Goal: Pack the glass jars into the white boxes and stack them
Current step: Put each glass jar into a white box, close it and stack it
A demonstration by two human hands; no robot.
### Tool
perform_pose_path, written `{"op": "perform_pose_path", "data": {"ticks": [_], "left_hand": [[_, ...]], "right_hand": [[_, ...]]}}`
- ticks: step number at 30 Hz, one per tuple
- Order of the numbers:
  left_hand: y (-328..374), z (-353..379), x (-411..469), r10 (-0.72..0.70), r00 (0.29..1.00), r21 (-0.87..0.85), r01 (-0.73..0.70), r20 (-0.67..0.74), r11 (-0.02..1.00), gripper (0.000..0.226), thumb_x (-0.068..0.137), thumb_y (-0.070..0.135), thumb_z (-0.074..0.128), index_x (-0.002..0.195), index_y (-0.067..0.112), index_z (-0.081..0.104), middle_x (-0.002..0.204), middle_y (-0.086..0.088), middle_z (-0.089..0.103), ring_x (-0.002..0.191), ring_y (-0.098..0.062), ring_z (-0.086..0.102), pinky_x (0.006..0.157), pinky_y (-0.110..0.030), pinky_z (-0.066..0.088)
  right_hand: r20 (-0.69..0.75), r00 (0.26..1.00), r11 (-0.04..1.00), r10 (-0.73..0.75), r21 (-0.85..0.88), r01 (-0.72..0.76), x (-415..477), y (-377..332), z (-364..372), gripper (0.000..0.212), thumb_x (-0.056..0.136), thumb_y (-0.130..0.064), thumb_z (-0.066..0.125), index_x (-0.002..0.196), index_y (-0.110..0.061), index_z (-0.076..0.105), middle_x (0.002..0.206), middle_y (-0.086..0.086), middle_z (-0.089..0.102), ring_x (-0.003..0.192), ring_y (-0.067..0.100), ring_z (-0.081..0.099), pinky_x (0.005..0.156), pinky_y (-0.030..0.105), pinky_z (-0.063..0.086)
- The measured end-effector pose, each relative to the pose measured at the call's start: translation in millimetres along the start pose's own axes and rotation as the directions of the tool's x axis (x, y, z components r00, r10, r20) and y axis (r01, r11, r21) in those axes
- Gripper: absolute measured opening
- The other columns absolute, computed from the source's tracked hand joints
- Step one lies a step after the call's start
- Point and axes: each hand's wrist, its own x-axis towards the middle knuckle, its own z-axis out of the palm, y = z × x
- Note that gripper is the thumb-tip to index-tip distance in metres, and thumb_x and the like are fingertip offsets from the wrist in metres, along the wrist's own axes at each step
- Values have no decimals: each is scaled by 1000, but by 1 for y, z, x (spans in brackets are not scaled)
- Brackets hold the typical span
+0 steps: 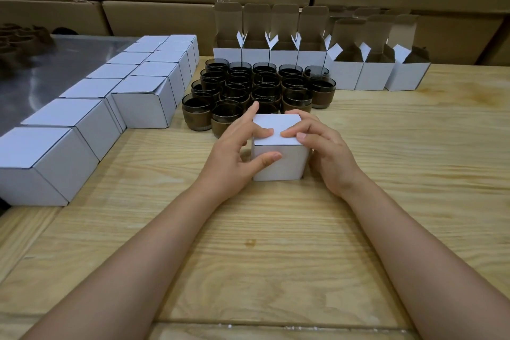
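A closed white box [278,146] stands upright on the wooden table [386,160], directly in front of the cluster of dark glass jars [256,88]. The left hand [234,154] clasps it: thumb pressed on the near face, fingers curled over the top and left side. The right hand [323,152] grips the right side, fingertips resting on the lid. Both sets of fingers nearly meet on top. Closed white boxes [116,96] sit in rows at left. Open white boxes [303,55] stand behind the jars, flaps raised.
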Motion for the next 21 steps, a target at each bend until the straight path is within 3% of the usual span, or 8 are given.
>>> {"op": "perform_pose_path", "data": {"ticks": [2,5,7,9,13,15,18,21], "left_hand": [[-2,0,0,65,998,95,-64,-1,993,30,79,35,68,105,22,60,149,5,33,142,-10,28,116,-29,27],[0,1,-1,128,992,177,-124,-14,976,36,83,34,68,110,11,62,146,4,39,142,-9,26,113,-15,19],[1,1,-2,188,982,242,-175,-31,954,32,85,27,69,110,7,63,142,1,45,140,-14,32,114,-25,24],[3,1,-3,292,956,353,-259,-42,899,26,86,19,67,109,6,66,136,-3,55,135,-19,42,110,-39,31],[10,10,-6,530,847,646,-418,25,638,21,85,9,66,106,9,72,116,-4,69,112,-22,64,99,-47,39],[20,15,-7,545,838,715,-390,14,581,19,85,25,65,96,11,74,104,-5,72,95,-23,68,93,-43,43],[35,13,-11,517,855,817,-268,-43,510,42,82,51,64,72,10,63,73,-5,62,67,-25,59,76,-38,48],[43,-3,-15,471,878,890,-150,-80,431,36,75,41,69,66,10,53,64,-5,52,60,-25,52,66,-34,43]], "right_hand": [[8,1000,1000,13,14,-13,0,1,-1,26,78,-21,50,75,-31,74,132,-8,48,128,6,43,100,25,35],[60,996,983,69,168,-79,-1,5,-5,28,82,-23,45,88,-22,73,139,-3,46,134,16,39,111,39,29],[55,995,978,85,187,-94,0,5,-8,31,81,-21,45,102,-20,69,135,-5,51,126,12,47,107,37,34],[48,997,984,68,159,-75,0,4,-8,38,79,-18,48,114,-24,63,121,-11,60,109,4,56,94,26,42],[33,998,990,49,131,-53,0,6,-7,44,83,-19,49,127,-23,52,113,-13,65,103,7,59,86,22,48],[35,997,987,64,146,-68,1,5,-8,43,87,-28,47,130,-25,48,121,-9,62,110,10,58,90,25,49],[6,990,964,144,224,-142,2,6,-9,50,93,-45,42,138,-21,43,132,7,58,123,24,54,107,38,41],[-19,985,956,170,246,-160,3,8,-11,56,90,-45,37,136,-15,45,130,14,59,124,31,52,105,40,42]]}}
